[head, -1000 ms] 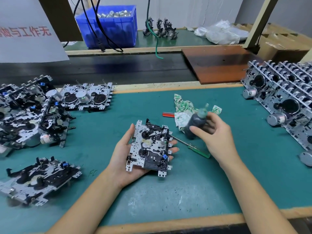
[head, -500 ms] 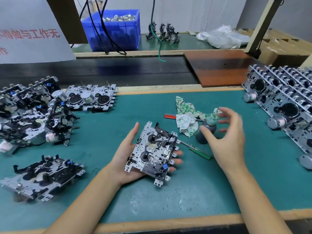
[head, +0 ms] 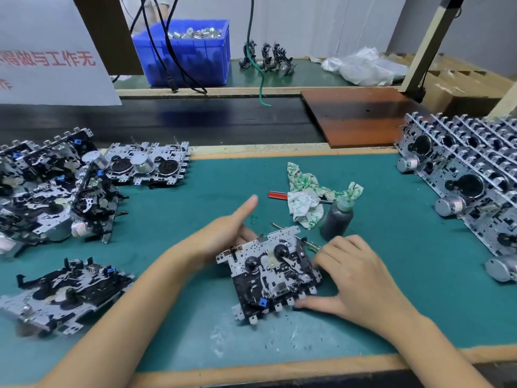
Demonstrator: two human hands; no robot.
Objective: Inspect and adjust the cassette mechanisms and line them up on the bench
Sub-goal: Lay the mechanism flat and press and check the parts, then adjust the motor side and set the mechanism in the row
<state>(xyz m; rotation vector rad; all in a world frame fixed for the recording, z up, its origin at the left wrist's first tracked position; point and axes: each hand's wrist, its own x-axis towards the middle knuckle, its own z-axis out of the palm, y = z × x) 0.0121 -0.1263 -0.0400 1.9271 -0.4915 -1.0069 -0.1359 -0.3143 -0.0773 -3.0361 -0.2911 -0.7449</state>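
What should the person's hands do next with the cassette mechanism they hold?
Probably check and adjust it in place: the left hand supports the cassette mechanism from behind, the right hand grips its right edge, and it sits tilted above the green mat, not yet in the row of mechanisms.

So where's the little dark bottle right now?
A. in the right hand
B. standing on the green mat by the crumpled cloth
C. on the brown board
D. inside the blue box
B: the dark bottle stands upright on the green mat beside the crumpled cloth, while both hands are at the cassette mechanism.
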